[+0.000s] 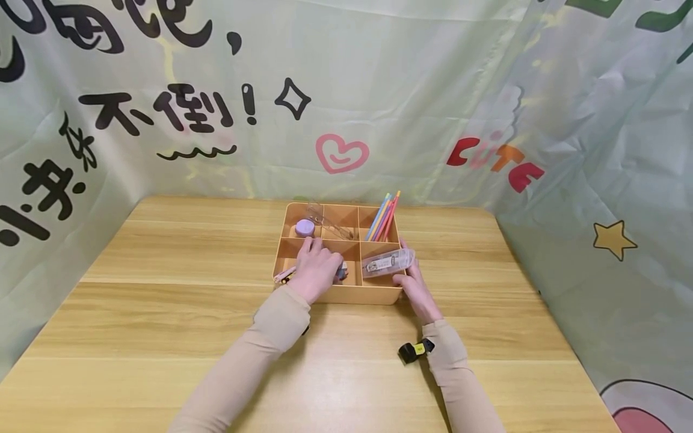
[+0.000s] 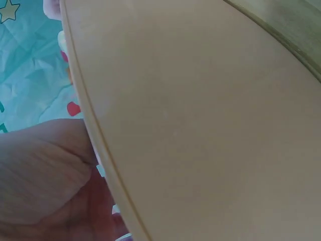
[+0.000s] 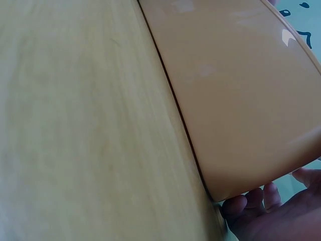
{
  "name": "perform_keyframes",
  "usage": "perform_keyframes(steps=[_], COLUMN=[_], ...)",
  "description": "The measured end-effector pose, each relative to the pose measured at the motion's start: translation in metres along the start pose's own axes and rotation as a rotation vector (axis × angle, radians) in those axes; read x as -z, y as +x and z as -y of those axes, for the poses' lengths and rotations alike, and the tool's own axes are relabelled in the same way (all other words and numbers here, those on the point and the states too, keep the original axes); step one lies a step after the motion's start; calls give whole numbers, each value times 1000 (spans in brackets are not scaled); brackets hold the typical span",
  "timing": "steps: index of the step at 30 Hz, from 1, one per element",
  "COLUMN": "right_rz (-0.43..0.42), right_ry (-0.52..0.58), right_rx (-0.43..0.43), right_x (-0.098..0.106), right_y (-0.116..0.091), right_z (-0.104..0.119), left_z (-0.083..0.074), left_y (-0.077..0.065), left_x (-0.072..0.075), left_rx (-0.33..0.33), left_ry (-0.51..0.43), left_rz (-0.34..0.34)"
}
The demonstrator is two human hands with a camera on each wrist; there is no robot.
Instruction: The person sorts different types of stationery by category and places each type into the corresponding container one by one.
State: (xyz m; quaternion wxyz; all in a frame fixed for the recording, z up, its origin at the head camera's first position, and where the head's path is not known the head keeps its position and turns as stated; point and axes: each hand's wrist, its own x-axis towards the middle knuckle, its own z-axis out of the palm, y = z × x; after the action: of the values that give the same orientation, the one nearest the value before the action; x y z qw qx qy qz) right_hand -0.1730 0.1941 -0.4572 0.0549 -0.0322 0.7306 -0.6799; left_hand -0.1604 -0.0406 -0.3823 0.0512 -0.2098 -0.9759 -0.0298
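Note:
An orange-tan divided desk organizer (image 1: 346, 294) stands on the table. My left hand (image 1: 318, 267) reaches down into its wide front-left compartment, fingertips hidden behind the hand and front wall; I cannot tell whether they hold anything. Small blue-grey pieces (image 1: 342, 272) lie beside that hand, and a slim pink and black item (image 1: 284, 275) is at its left. In the left wrist view, the hand (image 2: 45, 175) shows behind the organizer's wall. My right hand (image 1: 415, 288) grips the organizer's right side, thumb at the rim. Its fingers curl at the lower corner in the right wrist view.
A clear case with a printed label (image 1: 387, 263) leans in the front-right compartment. Colored sticks (image 1: 383, 218) stand in the back-right one. A round purple item (image 1: 305, 228) and a clear, thin-framed item (image 1: 338, 228) lie at the back. Printed cloth (image 1: 411, 120) hangs behind the table.

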Motion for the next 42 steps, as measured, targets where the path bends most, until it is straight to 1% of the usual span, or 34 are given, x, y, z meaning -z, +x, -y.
perform_keyframes(steps=[7, 12, 16, 21, 25, 27, 29, 31, 34, 36, 38, 40, 42], right_rz=[1, 4, 6, 7, 4, 5, 7, 8, 10, 9, 11, 16, 24], right_ry=[-3, -1, -3, -3, 0, 1, 1, -2, -3, -4, -4, -6, -15], right_rx=[-4, 1, -12, -20, -17, -10, -8, -11, -17, -19, -15, -10, 0], right_x=[-1, -2, -2, -2, -3, -3, -4, -4, -3, -3, -2, -1, 1], right_y=[1, 1, 0, -1, 0, 1, 1, 1, 1, 1, 0, 0, -1], right_z=[-1, -1, 0, 0, 0, 0, 0, 0, 0, 0, 0, 1, 1], left_z=[1, 1, 1, 0, 2, 5, 9, 14, 26, 37, 52, 69, 86], left_y=[7, 10, 11, 12, 10, 8, 6, 2, -6, -13, -20, -28, -35], left_x=[-1, -1, -2, -3, -4, -5, -6, -2, 8, 16, 18, 18, 16], left_rx=[-11, -5, 3, 10, 4, 2, -2, 4, 15, 28, 48, 78, 120], left_ry=[-31, -16, 5, 0, -1, -18, -32, -68, -173, -296, -443, -572, -668], left_rz=[28, 54, 68, 81, 52, 25, -20, -54, -112, -144, -179, -215, -238])
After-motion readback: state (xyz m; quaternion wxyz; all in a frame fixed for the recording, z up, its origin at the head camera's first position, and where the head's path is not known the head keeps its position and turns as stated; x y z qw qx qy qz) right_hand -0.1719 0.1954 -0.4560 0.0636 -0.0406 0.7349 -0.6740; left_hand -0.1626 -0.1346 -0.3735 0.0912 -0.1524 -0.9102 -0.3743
